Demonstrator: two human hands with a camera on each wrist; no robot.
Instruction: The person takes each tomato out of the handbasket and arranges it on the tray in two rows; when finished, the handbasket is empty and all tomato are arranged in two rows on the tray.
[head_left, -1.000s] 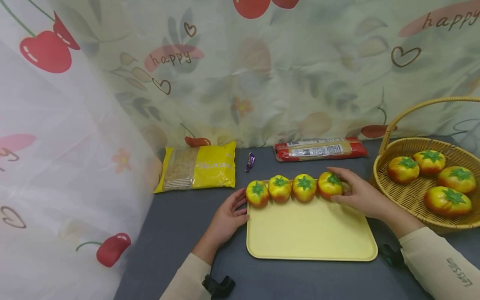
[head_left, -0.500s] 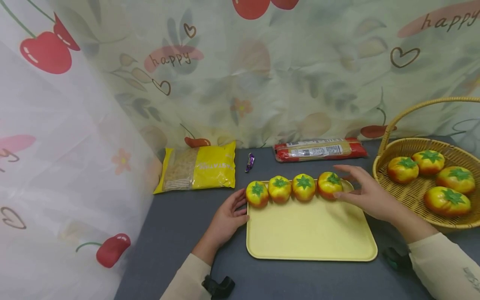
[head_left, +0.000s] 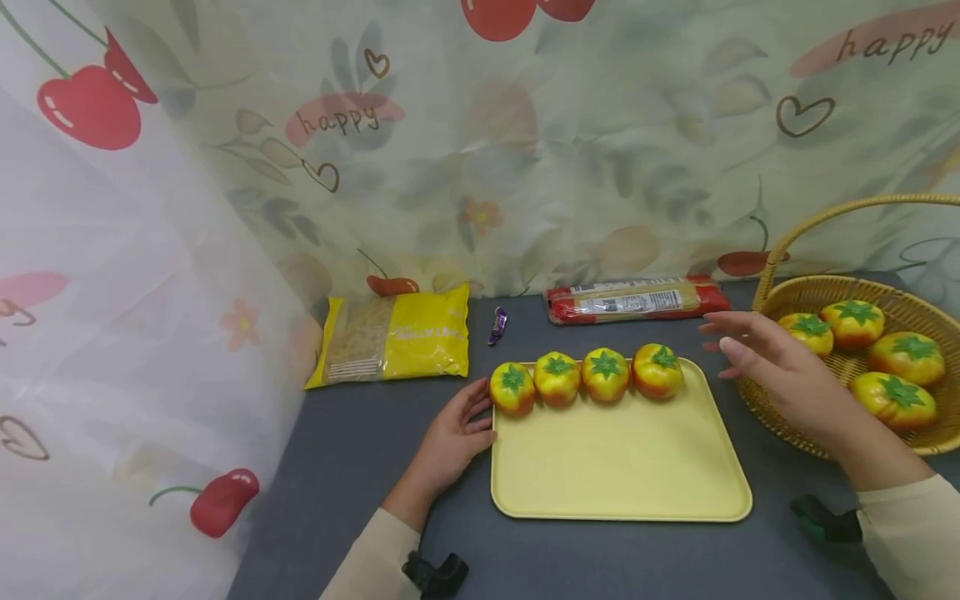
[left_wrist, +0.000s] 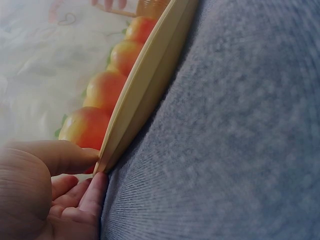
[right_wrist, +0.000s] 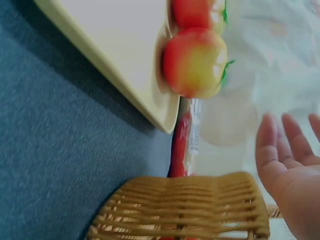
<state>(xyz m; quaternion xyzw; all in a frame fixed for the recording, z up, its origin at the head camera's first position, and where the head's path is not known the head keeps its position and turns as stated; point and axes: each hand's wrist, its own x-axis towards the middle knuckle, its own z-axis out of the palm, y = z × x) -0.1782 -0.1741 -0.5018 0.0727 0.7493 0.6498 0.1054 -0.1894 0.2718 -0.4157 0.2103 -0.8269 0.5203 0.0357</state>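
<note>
A row of several yellow-orange persimmons (head_left: pixel 605 375) with green star-shaped tops lines the far edge of a pale yellow tray (head_left: pixel 622 467). At the tray's left side, my left hand (head_left: pixel 453 433) touches the rim with its thumb and fingertips, beside the leftmost persimmon. The left wrist view shows the thumb (left_wrist: pixel 70 156) against the tray rim, close to the table. My right hand (head_left: pixel 795 383) is raised between tray and basket, fingers loosely spread and holding nothing. Part of the wicker basket (head_left: pixel 772 425) is hidden behind it. More persimmons (head_left: pixel 906 357) lie inside the basket.
Behind the tray lie a yellow bag of pasta (head_left: pixel 427 333), a small purple-wrapped sweet (head_left: pixel 497 326) and a red-ended pack of long noodles (head_left: pixel 637 301). The basket's tall handle (head_left: pixel 780 242) arches up at the right. A printed curtain (head_left: pixel 570 167) hangs behind the grey table.
My right hand has let go of the rightmost persimmon on the tray and moved right, over the basket's near-left side. The left hand stays at the tray's edge.
</note>
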